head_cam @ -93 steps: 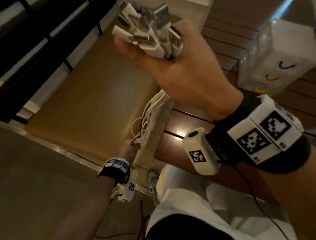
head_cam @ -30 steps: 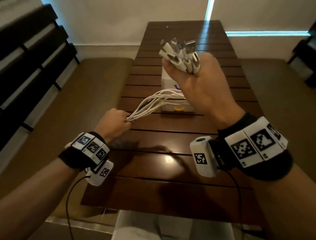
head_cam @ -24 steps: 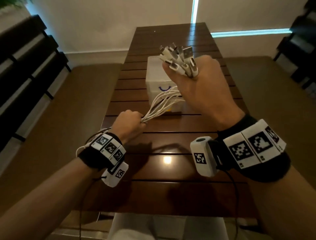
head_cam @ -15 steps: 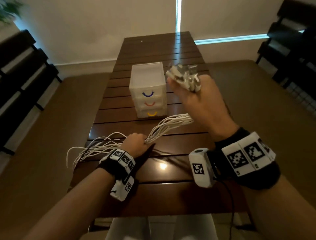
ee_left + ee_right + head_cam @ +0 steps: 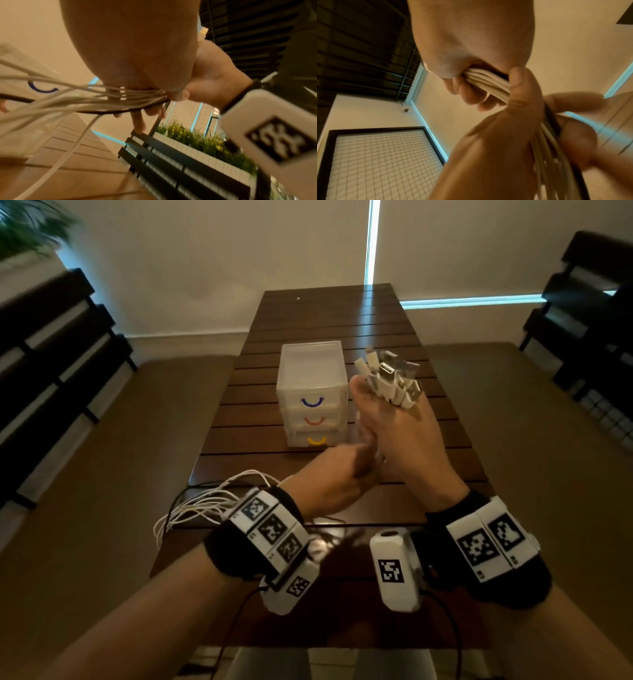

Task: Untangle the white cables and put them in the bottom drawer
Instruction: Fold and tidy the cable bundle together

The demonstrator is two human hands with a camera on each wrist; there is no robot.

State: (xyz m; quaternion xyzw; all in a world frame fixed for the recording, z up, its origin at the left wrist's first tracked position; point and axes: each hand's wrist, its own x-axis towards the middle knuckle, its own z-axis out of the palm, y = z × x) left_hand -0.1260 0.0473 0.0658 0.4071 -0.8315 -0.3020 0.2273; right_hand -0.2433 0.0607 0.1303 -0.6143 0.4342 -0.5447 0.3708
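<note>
My right hand is raised over the table and grips a bundle of white cables just below their plugs, which fan out above the fist. My left hand sits right under it, wrapped round the same cables. The loose lengths trail left from that hand onto the table's near left part. In the left wrist view the strands run across my palm. The clear three-drawer unit stands behind my hands. All its drawers are closed, and the bottom one has a yellow handle.
The slatted dark wooden table stretches away toward a pale wall. Dark benches stand along the left and the right. A black wire runs among the trailing cables near the table's left edge.
My left hand has slid up the cables and now sits just under my right hand. The slack has come to rest on the near left of the table. My head has lifted.
</note>
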